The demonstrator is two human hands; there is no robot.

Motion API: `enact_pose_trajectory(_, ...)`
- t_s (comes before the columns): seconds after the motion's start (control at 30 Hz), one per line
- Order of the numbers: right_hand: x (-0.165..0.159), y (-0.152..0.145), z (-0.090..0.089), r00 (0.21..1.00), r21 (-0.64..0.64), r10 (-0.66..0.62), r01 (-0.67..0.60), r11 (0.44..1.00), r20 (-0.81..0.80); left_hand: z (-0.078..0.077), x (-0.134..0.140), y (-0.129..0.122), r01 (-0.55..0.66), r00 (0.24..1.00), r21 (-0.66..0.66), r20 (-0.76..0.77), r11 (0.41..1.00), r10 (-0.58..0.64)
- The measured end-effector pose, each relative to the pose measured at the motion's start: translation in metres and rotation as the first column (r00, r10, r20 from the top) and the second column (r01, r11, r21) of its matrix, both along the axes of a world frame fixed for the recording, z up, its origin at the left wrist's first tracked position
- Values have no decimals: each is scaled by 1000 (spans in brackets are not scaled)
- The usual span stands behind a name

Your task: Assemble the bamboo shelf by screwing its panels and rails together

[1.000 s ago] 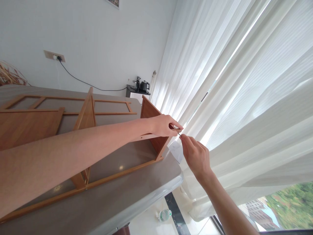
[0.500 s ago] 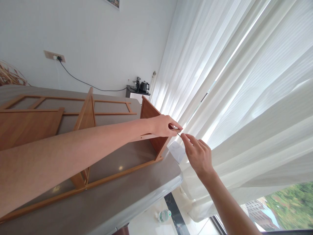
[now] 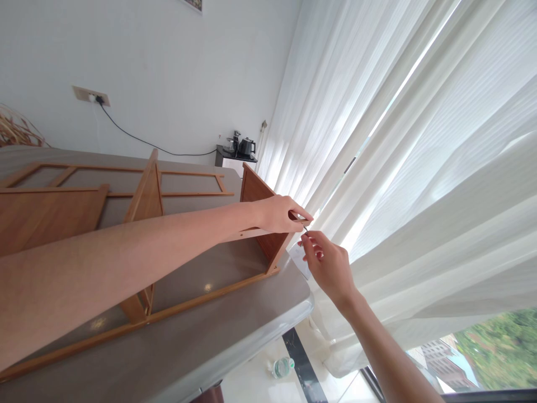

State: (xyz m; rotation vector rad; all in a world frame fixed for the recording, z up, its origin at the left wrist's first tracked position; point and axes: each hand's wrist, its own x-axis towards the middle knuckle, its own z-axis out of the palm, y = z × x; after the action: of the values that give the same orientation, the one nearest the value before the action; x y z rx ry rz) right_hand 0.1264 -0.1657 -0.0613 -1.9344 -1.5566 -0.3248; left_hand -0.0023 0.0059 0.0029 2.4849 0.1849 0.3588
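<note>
Over by the wall [image 3: 146, 45], a black kettle [image 3: 246, 147] sits on a small cabinet [image 3: 233, 163], a black cord [image 3: 191, 154] running between there and the socket [image 3: 91, 95]. White curtains [image 3: 419, 201] hang alongside; a clear bottle [image 3: 281, 367] is on the floor [image 3: 245, 364].

Probably a home: sheer curtains [image 3: 419, 184], kettle [image 3: 246, 146]

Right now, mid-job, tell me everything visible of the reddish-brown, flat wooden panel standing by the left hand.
The reddish-brown, flat wooden panel looks smooth, with a narrow, lighter brown edge. It stands on edge at the right end of the picture's wooden framework, over the glossy grey tabletop. Its lower end meets a long, thin, light-brown wooden rail. The bare left hand and the pale wooden bar under it cover its middle, so any contact or fastening there cannot be told.
</note>
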Motion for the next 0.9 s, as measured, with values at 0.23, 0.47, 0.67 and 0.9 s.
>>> enact_pose_trajectory(0.23,-8,1,1,978,-2,47,-48,999,-203,-1,0,0,-6,1000,5,6,1000,6)
enact_pose_trajectory(0.47,-1,2,-10,1000,48,-24,23,999,19,-2,0,-1,-3,1000,0,3,1000,3)
enact_pose_trajectory(0.67,3,2,-14,989,91,-51,39,995,136,5,-4,-5,-12,1000,-6,-19,1000,12)
enact_pose_trajectory(0.9,12,2,-11,900,134,-76,20,991,429,12,-10,-8,-6,998,-21,-56,1000,5)
